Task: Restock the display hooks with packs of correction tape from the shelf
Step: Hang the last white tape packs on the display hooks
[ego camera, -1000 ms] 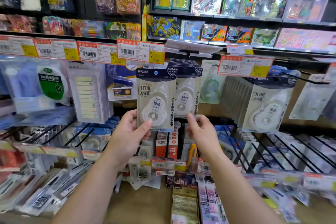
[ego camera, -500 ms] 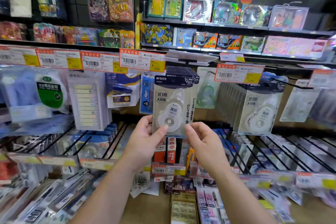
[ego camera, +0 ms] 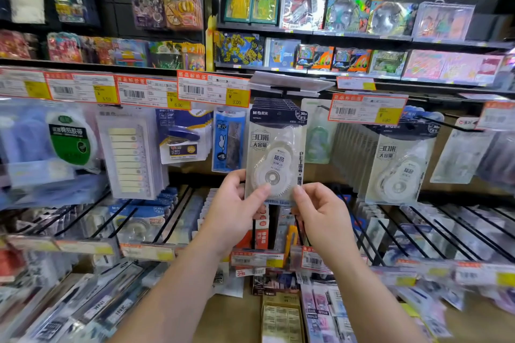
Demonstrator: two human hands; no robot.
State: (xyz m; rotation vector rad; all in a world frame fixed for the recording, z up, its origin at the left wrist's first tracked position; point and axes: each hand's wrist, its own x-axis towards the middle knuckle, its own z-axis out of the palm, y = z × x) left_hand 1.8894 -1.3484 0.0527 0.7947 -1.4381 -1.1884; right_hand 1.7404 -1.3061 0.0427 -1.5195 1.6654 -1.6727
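Hanging at the front of a row of identical packs, the correction tape pack (ego camera: 274, 153) covers nearly everything behind it: only the dark top edges of the other packs (ego camera: 274, 103) fan out above its header, and the hook that carries them cannot be made out. Its lower edge is hidden by fingers, with part of a blue printed strip showing between the two hands. Whether the pack's hole already sits on the hook cannot be told. Price tags (ego camera: 213, 89) overlap the tops of the neighbouring goods, and the items along both side edges of the view are blurred beyond reading.

Both forearms rise from the bottom of the view and meet at the pack's lower end. Left hand (ego camera: 237, 209) grips the lower left corner, its thumb laid across the front over the toothed wheel and its fingers wrapped behind. Right hand (ego camera: 320, 214) pinches the lower right corner narrowly, thumb tip on the front, the other fingers curled below. The pack stands upright, facing the camera, just right of a blue blister card (ego camera: 230, 140). Well to the right, a second row of the same tape (ego camera: 398, 164) hangs tilted.
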